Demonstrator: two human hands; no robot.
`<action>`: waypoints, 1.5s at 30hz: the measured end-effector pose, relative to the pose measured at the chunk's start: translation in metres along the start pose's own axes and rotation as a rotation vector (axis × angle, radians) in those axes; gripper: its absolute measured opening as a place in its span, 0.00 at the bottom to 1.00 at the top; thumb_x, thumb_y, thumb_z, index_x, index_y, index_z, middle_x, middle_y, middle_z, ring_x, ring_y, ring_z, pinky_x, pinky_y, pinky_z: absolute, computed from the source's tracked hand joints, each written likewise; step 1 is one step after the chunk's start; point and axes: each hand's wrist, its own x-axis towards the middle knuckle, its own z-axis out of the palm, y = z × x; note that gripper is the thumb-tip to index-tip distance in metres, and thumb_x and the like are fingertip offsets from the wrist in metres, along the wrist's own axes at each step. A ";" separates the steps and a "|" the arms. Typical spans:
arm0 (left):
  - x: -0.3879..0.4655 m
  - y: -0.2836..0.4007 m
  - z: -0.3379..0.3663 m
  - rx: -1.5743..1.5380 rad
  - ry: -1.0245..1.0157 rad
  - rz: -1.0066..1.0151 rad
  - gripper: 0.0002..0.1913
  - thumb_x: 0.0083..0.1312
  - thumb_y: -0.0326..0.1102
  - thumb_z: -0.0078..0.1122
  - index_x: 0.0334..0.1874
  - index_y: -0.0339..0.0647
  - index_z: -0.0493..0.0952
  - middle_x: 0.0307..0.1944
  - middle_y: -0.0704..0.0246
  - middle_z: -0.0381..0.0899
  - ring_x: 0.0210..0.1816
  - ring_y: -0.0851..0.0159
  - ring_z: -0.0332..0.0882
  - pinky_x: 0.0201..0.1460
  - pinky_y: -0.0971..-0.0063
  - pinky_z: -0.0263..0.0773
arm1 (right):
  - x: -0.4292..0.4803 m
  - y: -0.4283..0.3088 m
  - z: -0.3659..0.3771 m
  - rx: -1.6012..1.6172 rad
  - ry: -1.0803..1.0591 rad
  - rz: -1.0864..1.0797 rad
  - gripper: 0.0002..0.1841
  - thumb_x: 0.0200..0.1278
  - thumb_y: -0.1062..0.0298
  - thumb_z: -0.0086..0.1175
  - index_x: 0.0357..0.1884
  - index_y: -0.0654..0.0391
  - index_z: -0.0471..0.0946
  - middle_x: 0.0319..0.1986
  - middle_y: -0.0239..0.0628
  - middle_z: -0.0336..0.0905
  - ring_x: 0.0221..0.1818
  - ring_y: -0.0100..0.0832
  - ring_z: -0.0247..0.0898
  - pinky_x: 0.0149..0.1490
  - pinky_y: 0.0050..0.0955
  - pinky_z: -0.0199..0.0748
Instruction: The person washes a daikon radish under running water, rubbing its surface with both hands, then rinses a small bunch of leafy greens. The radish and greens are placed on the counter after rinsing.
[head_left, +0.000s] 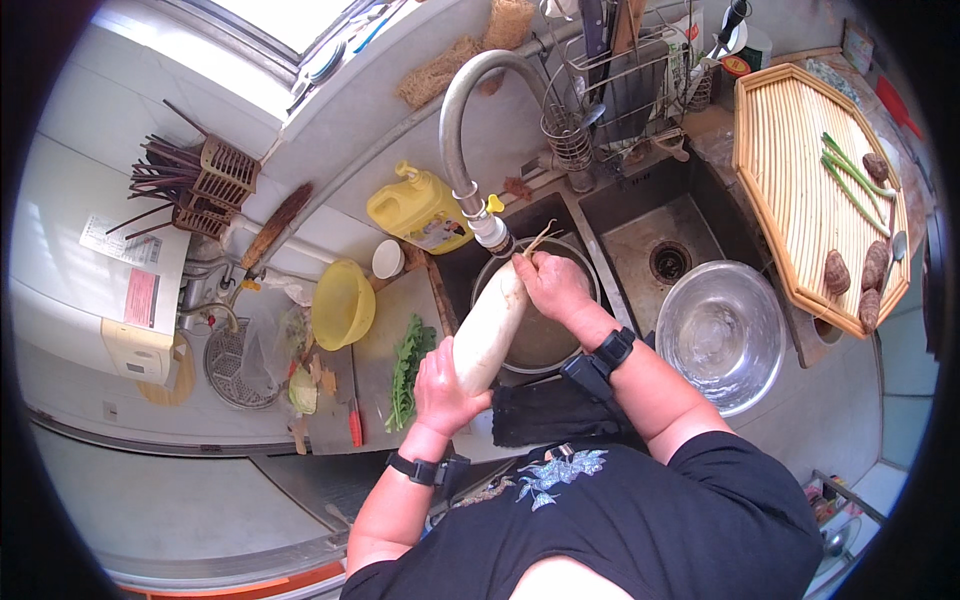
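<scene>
Between my hands a large white daikon radish (486, 326) is held aslant over the left sink basin. My left hand (441, 386) grips its thick lower end. At the thin root end, my right hand (553, 285) has its fingers around the tip, with a few fine roots poking out beyond. Just above that end is the white nozzle of the curved metal faucet (450, 112); whether water runs cannot be told. Below the daikon, a round metal basin (544, 341) with murky water sits in the sink, partly hidden by my hands and the radish.
A shiny metal bowl (720, 337) overlaps the right sink basin (637, 225). Taro corms and scallions lie on a woven tray (795, 172). Leafy greens (411, 367) and a red-handled knife (355, 420) are at left, near a yellow plastic bowl (343, 304) and a yellow detergent jug (424, 210).
</scene>
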 end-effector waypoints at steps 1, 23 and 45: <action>-0.002 0.000 0.000 0.016 0.001 0.007 0.48 0.32 0.40 0.76 0.61 0.34 0.65 0.44 0.55 0.75 0.45 0.47 0.74 0.49 0.57 0.74 | 0.001 0.003 0.003 0.011 0.015 -0.030 0.25 0.68 0.45 0.47 0.31 0.61 0.78 0.29 0.54 0.81 0.36 0.56 0.78 0.40 0.50 0.75; -0.025 -0.003 0.003 0.110 0.016 0.016 0.45 0.33 0.37 0.75 0.59 0.35 0.66 0.42 0.56 0.75 0.43 0.48 0.75 0.46 0.58 0.74 | -0.006 0.031 0.033 0.180 0.041 -0.076 0.19 0.66 0.55 0.50 0.29 0.62 0.78 0.28 0.56 0.79 0.36 0.58 0.77 0.41 0.52 0.73; -0.024 -0.003 -0.001 0.147 -0.126 -0.081 0.47 0.33 0.39 0.75 0.61 0.39 0.65 0.41 0.57 0.73 0.42 0.50 0.74 0.45 0.58 0.74 | -0.039 0.014 0.021 0.242 0.008 -0.335 0.09 0.55 0.67 0.61 0.38 0.55 0.81 0.33 0.41 0.77 0.38 0.44 0.77 0.43 0.36 0.76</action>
